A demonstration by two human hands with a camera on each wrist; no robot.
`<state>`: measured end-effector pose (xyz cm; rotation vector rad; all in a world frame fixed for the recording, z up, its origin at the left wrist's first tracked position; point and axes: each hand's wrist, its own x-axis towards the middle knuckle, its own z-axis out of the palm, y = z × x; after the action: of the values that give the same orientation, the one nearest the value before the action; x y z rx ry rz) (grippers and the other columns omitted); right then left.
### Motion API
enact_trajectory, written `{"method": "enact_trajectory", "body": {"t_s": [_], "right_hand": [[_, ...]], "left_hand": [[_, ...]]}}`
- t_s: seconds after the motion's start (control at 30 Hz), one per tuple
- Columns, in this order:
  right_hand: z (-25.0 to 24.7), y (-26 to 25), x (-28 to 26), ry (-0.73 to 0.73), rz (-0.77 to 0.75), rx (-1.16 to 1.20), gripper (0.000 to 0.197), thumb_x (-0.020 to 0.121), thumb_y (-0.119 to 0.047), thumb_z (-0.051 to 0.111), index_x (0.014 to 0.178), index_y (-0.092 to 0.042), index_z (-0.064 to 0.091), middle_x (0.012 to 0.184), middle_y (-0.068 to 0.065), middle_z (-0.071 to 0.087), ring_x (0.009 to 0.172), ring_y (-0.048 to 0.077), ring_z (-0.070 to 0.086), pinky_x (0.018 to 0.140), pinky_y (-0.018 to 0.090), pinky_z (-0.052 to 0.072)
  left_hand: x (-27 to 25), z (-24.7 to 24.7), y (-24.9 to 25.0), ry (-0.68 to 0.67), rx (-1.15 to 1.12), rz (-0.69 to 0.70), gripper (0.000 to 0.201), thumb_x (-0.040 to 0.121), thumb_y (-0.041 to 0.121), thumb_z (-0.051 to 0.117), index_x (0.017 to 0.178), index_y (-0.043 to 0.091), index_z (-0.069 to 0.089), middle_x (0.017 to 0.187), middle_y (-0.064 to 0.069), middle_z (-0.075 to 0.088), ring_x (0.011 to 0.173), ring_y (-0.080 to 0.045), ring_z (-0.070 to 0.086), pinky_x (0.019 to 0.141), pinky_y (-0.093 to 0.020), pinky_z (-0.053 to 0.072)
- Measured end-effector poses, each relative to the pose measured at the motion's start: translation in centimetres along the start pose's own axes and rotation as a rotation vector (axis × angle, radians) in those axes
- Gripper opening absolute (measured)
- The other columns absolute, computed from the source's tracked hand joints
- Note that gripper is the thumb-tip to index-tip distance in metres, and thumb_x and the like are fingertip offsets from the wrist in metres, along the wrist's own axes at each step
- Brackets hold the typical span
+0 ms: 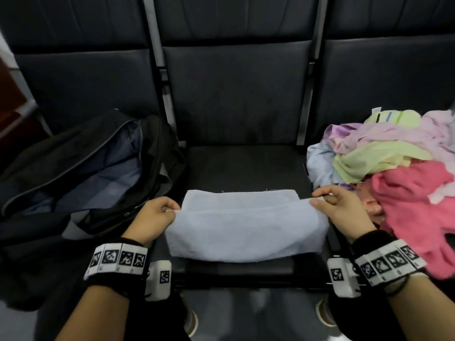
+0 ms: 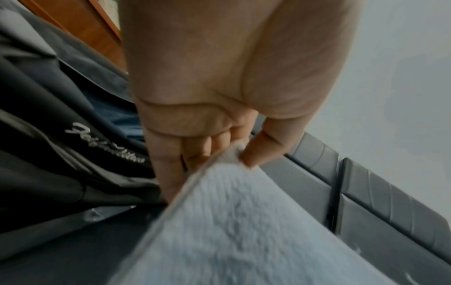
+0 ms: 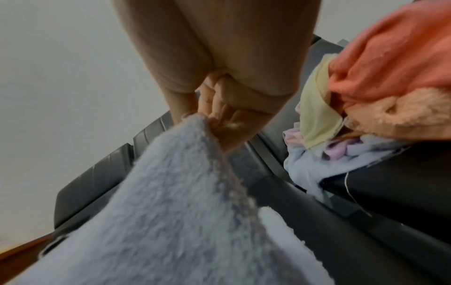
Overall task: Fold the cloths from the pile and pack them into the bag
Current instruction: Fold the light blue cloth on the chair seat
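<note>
A pale blue fluffy cloth (image 1: 246, 230) lies on the middle black seat (image 1: 246, 163), its near layer lifted and folded over toward the far edge. My left hand (image 1: 157, 212) pinches its left corner (image 2: 234, 152) between thumb and fingers. My right hand (image 1: 339, 207) pinches the right corner (image 3: 195, 119). An open black bag (image 1: 81, 168) with a blue lining sits on the left seat, close to my left hand. The pile of cloths (image 1: 394, 163), in pink, yellow-green, lilac and light blue, lies on the right seat beside my right hand.
Dark padded seat backs (image 1: 234, 89) rise behind all three seats, with metal dividers (image 1: 165, 94) between them. The front edge of the seat (image 1: 246, 279) is near my wrists. My legs and shoes (image 1: 192, 321) show below it.
</note>
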<state>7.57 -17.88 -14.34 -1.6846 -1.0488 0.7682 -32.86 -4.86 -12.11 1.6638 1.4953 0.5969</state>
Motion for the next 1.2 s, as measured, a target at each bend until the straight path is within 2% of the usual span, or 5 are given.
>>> {"method": "enact_trajectory", "body": {"t_s": [0.33, 0.57, 0.77, 0.93, 1.2], "right_hand": [[2.5, 3.4, 7.3, 0.130, -0.014, -0.107, 0.020, 0.087, -0.003, 0.069, 0.089, -0.022, 0.065, 0.071, 0.012, 0.063, 0.061, 0.015, 0.052, 0.054, 0.013, 0.041], [3.4, 7.0, 8.0, 0.079, 0.214, -0.401, 0.039, 0.088, -0.023, 0.070, 0.123, -0.009, 0.058, 0.082, -0.002, 0.067, 0.089, 0.024, 0.062, 0.084, 0.033, 0.043], [4.0, 7.5, 4.1, -0.023, 0.310, -0.525, 0.017, 0.085, -0.030, 0.069, 0.087, -0.014, 0.065, 0.071, -0.004, 0.064, 0.081, 0.026, 0.062, 0.064, 0.030, 0.037], [4.2, 6.9, 3.8, -0.042, 0.383, -0.392, 0.029, 0.082, -0.016, 0.073, 0.063, 0.000, 0.056, 0.064, 0.012, 0.056, 0.064, 0.023, 0.051, 0.060, 0.033, 0.036], [-0.5, 3.3, 2.8, 0.056, 0.471, -0.090, 0.018, 0.088, -0.009, 0.068, 0.099, 0.006, 0.067, 0.096, 0.023, 0.069, 0.088, 0.034, 0.065, 0.080, 0.044, 0.051]], "left_hand": [[7.9, 4.1, -1.3, 0.171, 0.001, -0.007, 0.027, 0.086, -0.001, 0.051, 0.093, 0.020, 0.066, 0.088, 0.000, 0.067, 0.080, -0.018, 0.061, 0.068, -0.028, 0.048], [8.9, 6.6, -4.5, 0.126, 0.034, -0.156, 0.042, 0.092, 0.005, 0.058, 0.133, 0.011, 0.053, 0.128, -0.012, 0.059, 0.113, -0.029, 0.059, 0.102, -0.040, 0.046], [5.4, 6.5, -6.1, -0.016, 0.245, -0.164, 0.027, 0.085, 0.005, 0.056, 0.102, 0.023, 0.067, 0.114, -0.016, 0.059, 0.103, -0.033, 0.059, 0.094, -0.041, 0.050], [4.2, 7.3, -5.9, -0.031, 0.250, -0.162, 0.028, 0.090, 0.005, 0.056, 0.111, 0.014, 0.071, 0.129, -0.009, 0.053, 0.116, -0.024, 0.056, 0.096, -0.024, 0.038], [2.8, 9.5, -3.5, -0.173, 0.273, -0.128, 0.025, 0.090, 0.011, 0.058, 0.108, 0.021, 0.072, 0.119, -0.007, 0.051, 0.113, -0.025, 0.057, 0.097, -0.026, 0.043]]}}
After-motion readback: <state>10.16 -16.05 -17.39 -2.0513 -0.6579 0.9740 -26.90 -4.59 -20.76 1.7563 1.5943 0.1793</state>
